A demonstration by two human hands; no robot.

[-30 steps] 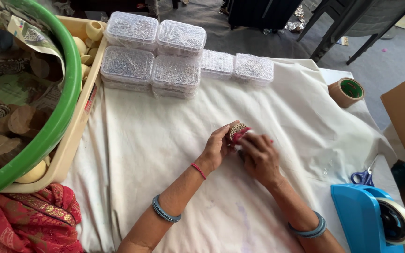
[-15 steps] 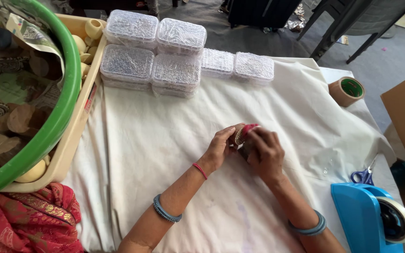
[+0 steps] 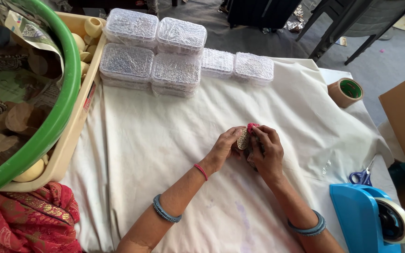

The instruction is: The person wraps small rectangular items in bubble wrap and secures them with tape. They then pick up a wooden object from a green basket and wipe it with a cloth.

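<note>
Centre frame, on white cloth [image 3: 165, 154]: small pink-and-gold ornament [image 3: 245, 137], pinched between left hand [image 3: 224, 147] and right hand [image 3: 266, 152], both grasping it. Upper frame: clear lidded boxes [image 3: 153, 65].

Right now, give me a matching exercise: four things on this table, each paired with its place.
1. clear boxes
2. tape roll
3. scissors
4. ornament

a. between both hands
b. far right edge of the cloth
c. just above the blue dispenser
d. stacked at the far edge, beside the tray

Pairs: 1-d, 2-b, 3-c, 4-a
</note>
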